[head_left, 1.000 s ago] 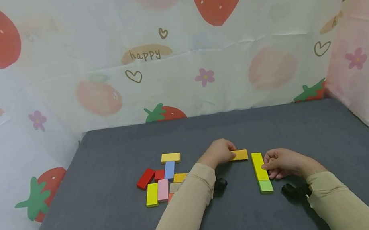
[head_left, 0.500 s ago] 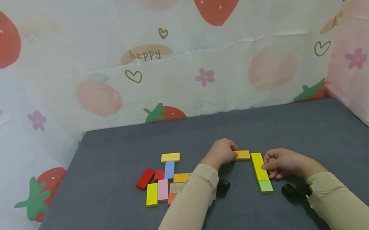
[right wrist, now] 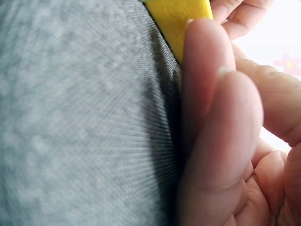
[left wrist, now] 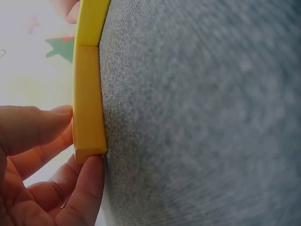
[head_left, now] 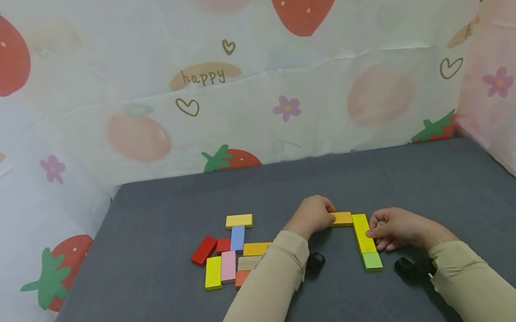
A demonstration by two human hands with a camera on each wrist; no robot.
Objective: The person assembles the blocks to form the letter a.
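My left hand (head_left: 312, 214) holds an orange wooden block (head_left: 342, 219) flat on the dark grey table. In the left wrist view, one fingertip presses the end of this orange block (left wrist: 88, 103) and another lies against its side. The far end meets the top of a yellow block (head_left: 363, 234), so the two form a corner. My right hand (head_left: 402, 228) holds that yellow block at its right edge, fingers curled, fingertips on it in the right wrist view. A light green block (head_left: 371, 261) lies end to end below the yellow one.
Left of my left forearm lies a flat group of coloured blocks, among them a red block (head_left: 203, 250), a blue block (head_left: 237, 238) and a pink block (head_left: 228, 267). My left sleeve (head_left: 266, 302) covers part of it. A strawberry-printed cloth (head_left: 257, 93) hangs behind the table.
My left hand has slid the orange block to the right, closing the gap to the yellow block. The right hand and the yellow and green blocks have stayed put.
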